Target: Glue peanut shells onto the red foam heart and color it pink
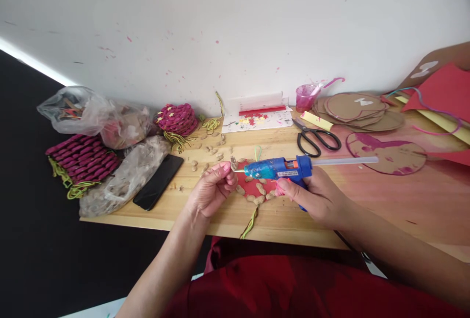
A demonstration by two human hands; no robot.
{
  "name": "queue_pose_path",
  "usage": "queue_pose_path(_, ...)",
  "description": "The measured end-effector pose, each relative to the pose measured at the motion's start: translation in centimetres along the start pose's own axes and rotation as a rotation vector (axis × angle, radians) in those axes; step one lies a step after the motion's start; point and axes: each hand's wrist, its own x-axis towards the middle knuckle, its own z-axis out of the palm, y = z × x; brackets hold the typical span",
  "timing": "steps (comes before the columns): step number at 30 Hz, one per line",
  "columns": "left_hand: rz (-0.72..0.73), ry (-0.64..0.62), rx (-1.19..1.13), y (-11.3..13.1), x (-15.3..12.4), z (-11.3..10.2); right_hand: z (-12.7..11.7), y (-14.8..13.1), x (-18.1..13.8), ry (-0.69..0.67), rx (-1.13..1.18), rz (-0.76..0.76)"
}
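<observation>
My right hand [318, 196] grips a blue hot glue gun [283, 167], with a clear glue stick [345, 161] poking out of its back to the right. The nozzle points left at my left hand [212, 188], whose fingers pinch a small peanut shell held at the gun's tip. Below both hands a red heart-shaped card [253, 186] lies on the wooden table [385, 205], with peanut shells stuck round its edge and green yarn hanging from its point.
Loose peanut shells [211, 150] lie behind the hands. A black phone [158, 182], plastic bags [121, 181] and pink woven pieces [82, 159] sit at the left. Black scissors [316, 139], a pink cup [305, 96], cardboard discs [358, 110] and red paper [442, 90] lie to the right.
</observation>
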Motion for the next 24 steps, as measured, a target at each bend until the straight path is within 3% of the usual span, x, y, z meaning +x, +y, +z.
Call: queue_pose_path(24,0.018,-0.022,0.009,0.36,-0.01,0.06,-0.07,-0.02,-0.02,0.012,0.001,0.001)
